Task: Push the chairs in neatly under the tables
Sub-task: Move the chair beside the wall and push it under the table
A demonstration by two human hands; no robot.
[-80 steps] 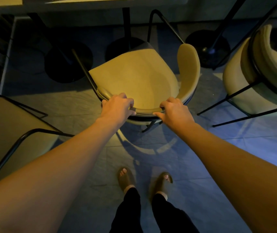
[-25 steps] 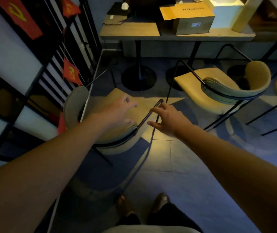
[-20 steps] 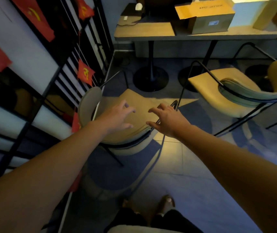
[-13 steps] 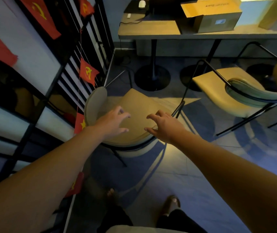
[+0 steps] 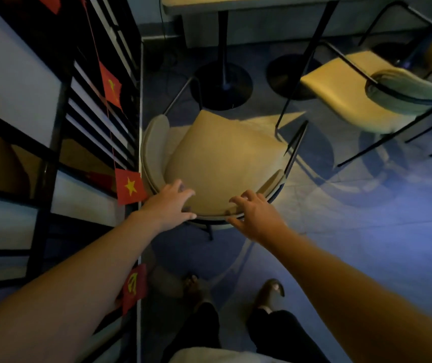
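Head view, left hand [image 5: 169, 205] and right hand [image 5: 255, 212], fingers spread wide, resting on curved backrest of beige padded black-framed chair [image 5: 222, 163], gripping nothing.

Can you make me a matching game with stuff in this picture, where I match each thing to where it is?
Things:
1. near chair
2. star flag
3. table foot
4. far chair

Places:
A. top right
B. hanging at the left, beside the near chair
C. under both hands
D. on the floor beyond the near chair

Pairs: 1-C, 2-B, 3-D, 4-A
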